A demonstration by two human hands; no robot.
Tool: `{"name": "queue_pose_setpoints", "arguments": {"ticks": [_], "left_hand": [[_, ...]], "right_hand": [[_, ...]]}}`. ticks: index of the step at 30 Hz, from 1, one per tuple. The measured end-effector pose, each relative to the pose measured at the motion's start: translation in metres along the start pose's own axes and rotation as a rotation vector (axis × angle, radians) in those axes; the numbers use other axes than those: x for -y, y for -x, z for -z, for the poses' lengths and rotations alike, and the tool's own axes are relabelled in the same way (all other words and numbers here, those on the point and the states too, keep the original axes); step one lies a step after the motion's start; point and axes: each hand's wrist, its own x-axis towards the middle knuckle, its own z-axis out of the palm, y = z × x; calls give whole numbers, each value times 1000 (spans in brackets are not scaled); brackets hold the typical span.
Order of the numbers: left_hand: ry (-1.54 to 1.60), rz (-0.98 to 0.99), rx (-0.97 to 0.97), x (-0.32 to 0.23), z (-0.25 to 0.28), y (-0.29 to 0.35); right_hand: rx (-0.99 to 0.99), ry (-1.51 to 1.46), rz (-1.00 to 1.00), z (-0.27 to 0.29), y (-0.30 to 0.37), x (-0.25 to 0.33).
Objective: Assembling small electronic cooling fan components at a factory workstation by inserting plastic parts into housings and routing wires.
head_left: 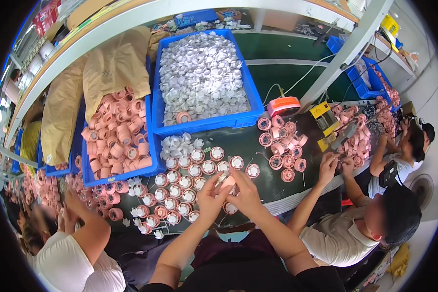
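In front of my chest, my left hand (211, 198) and my right hand (246, 195) meet around a small pink ring-shaped housing (230, 181) with a white piece at its left side. Fingers of both hands are closed on it, and they partly cover it. Just beyond and to the left lie several rows of pink housings with white flower-shaped caps (185, 182), some trailing thin wires. A heap of loose white caps (176, 146) rests behind those rows. One capped housing (252, 170) sits to the right of my right hand.
A blue bin (256, 117) full of white caps stands at the back, beside another blue bin (124, 176) of pink rings under brown paper. Open pink housings (288, 152) are piled right of centre near a red-orange device (283, 104). Co-workers sit close on both sides.
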Motion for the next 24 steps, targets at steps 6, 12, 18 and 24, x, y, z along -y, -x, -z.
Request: {"name": "queue_pose_setpoints", "arguments": {"ticks": [6,12,18,24], "left_hand": [[-411,-300,121,31,-34,-84],[-751,-467,118,108,-22,-159],[-939,-396,53,100,-13,-171],[-938,-340,50,109,-9,-172]], "right_hand": [[35,40,-60,32,-46,-64],[221,122,-330,35,-78,-171],[-33,337,-405,16,-93,-185],[-156,504,-322,-9,-126,-176]]}}
